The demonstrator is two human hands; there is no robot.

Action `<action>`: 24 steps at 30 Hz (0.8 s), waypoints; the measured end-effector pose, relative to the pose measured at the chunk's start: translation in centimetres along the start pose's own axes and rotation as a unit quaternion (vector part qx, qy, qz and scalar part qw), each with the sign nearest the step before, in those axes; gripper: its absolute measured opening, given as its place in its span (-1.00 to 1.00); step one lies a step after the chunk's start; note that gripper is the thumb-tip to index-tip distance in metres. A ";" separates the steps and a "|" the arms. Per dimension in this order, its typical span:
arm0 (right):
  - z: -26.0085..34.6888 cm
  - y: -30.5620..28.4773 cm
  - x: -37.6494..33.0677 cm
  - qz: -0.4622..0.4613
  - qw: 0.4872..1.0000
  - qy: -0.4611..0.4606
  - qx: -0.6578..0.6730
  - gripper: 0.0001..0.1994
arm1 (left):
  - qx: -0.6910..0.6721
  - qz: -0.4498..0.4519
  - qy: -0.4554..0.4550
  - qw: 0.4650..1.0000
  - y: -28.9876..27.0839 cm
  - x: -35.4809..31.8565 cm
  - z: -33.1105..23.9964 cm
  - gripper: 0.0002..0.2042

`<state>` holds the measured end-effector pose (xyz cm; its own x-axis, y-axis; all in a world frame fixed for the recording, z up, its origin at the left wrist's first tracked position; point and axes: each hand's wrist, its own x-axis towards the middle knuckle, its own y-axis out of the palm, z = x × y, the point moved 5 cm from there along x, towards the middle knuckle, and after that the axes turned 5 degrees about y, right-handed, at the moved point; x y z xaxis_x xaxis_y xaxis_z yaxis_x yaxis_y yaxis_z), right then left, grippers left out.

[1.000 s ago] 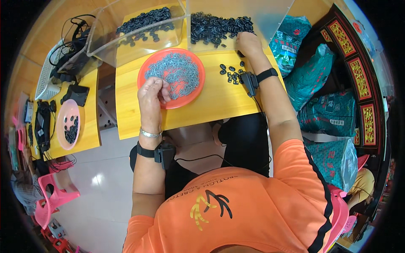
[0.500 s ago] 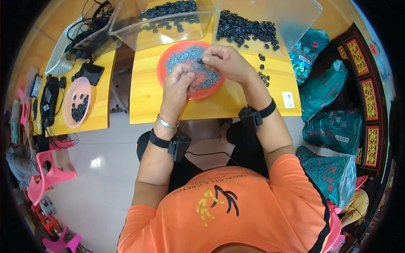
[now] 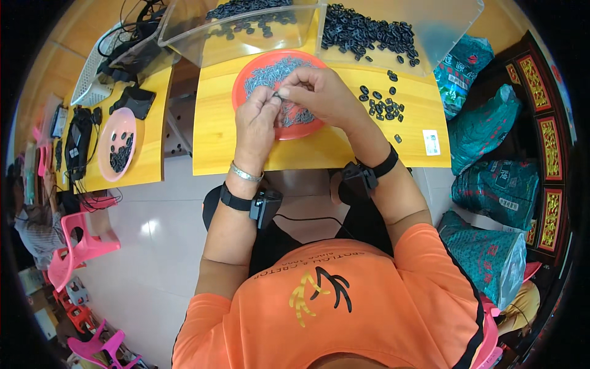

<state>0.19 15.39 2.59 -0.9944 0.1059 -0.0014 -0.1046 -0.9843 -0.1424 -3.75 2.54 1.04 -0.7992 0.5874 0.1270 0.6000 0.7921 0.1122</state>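
Thumb and fingertips of the right hand point(image 3: 319, 95) are pinched on a small dark piece point(image 3: 277, 95); the left hand point(image 3: 257, 118) is curled up against it, its own hold hidden from view. Both are above a red plate point(image 3: 239, 92) of grey metal pieces point(image 3: 270, 75), with loose black oval pieces point(image 3: 386, 111) on the yellow table point(image 3: 393, 150) to the right.

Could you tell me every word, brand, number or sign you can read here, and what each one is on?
Orange shirt: curved dark lettering and a gold-and-black emblem; wording not copied here.
Green bags: pale and red characters; wording not copied here.
White label on the yellow table: fine print, too small to read.
Red plate: no writing visible.
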 end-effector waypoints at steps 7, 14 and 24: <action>-1.0 -0.3 0.3 0.067 0.993 0.039 0.092 -0.83 | 0.183 -0.009 0.102 0.978 0.1 0.0 -0.8 -0.88; -1.4 -0.2 0.5 0.059 0.992 0.027 0.108 -0.83 | 0.033 0.015 0.024 0.999 0.2 0.1 -0.2 -0.88; -0.6 0.2 0.0 0.070 0.993 0.010 0.093 -0.86 | -0.013 0.021 0.011 1.000 -0.2 -0.1 -0.4 -0.86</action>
<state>0.20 15.23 1.93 -0.9990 -0.0336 -0.0281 0.0323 -0.9984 0.0461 -3.84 2.24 1.43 -0.7731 0.6155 0.1530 0.6332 0.7628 0.1313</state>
